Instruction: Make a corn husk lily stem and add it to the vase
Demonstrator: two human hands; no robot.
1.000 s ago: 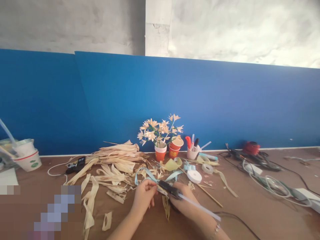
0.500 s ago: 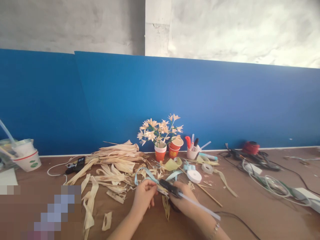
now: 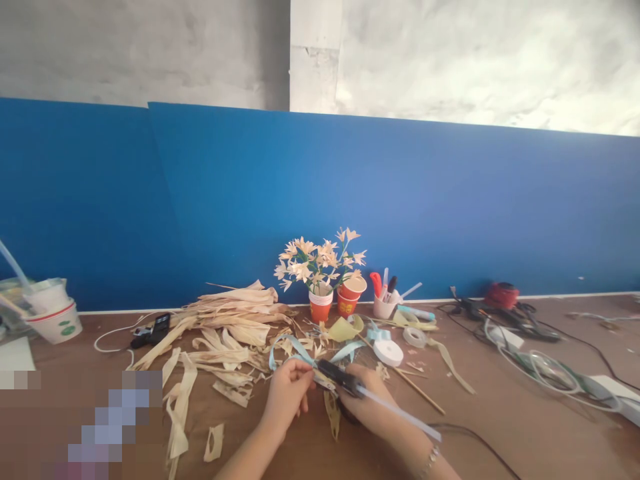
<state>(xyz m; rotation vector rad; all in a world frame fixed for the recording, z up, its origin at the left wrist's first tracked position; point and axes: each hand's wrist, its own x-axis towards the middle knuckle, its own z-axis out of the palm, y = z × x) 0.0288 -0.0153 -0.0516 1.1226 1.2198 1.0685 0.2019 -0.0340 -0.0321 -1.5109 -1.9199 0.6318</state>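
Observation:
Near the front middle of the table, my left hand (image 3: pixel 291 389) pinches a light blue ribbon (image 3: pixel 295 343) that loops up and to the left. My right hand (image 3: pixel 363 393) is wrapped round a black glue gun (image 3: pixel 340 377), with a clear glue stick (image 3: pixel 400 413) poking out of its back end. The gun's tip is close beside my left fingertips. Whatever lies between the tip and my fingers is too small to make out. A yellowish husk strip (image 3: pixel 332 415) hangs or lies just below the hands.
Dried husks (image 3: pixel 235 313) are heaped on the left. Behind stand red paper cups (image 3: pixel 321 308) with pale flowers (image 3: pixel 310 260) and a cup of pens (image 3: pixel 384 307). A white ribbon roll (image 3: pixel 388 353) and a wooden stick (image 3: pixel 420 391) lie right of centre; cables (image 3: pixel 550 373) further right.

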